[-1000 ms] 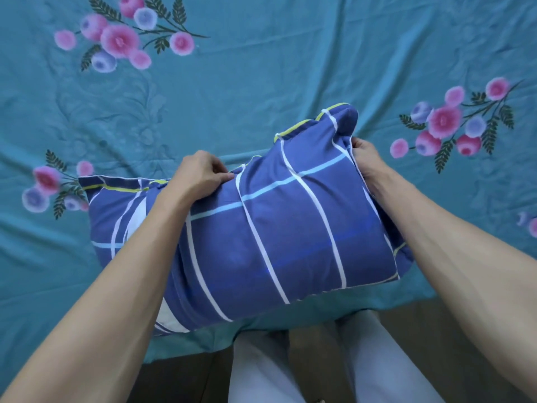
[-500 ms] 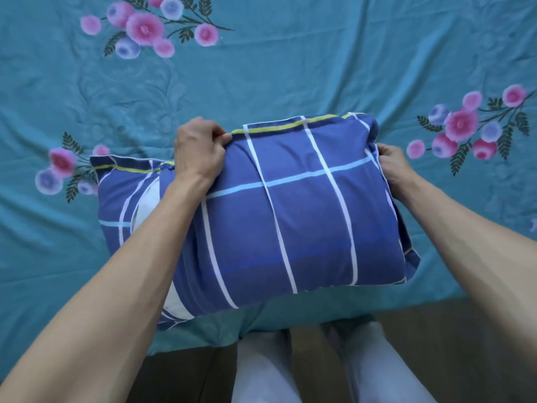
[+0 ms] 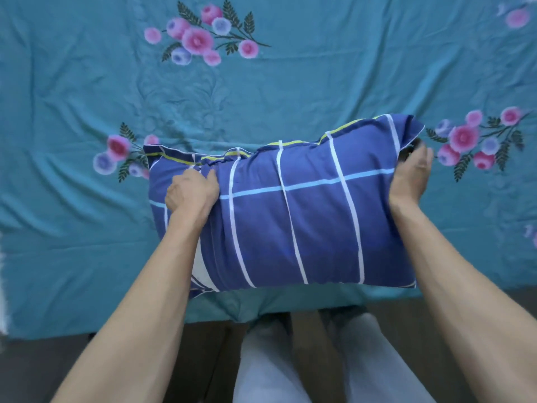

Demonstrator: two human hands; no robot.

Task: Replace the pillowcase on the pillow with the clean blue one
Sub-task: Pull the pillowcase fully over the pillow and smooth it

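The right hand (image 3: 411, 175) is motion-blurred, its fingertips hidden behind the pillow (image 3: 290, 216). Both forearms run off the bottom edge.

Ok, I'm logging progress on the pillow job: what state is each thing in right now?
blue pillowcase: on the pillow, bunched at the left end.
pillow: white corner showing at lower left.
left hand: gripping bunched pillowcase fabric.
right hand: flat against the pillowcase's right end.
bedsheet: spread out, wrinkled.

Soft, even light with faint shadows and no glare; my right hand (image 3: 411, 173) blurs slightly, and the edges bend.
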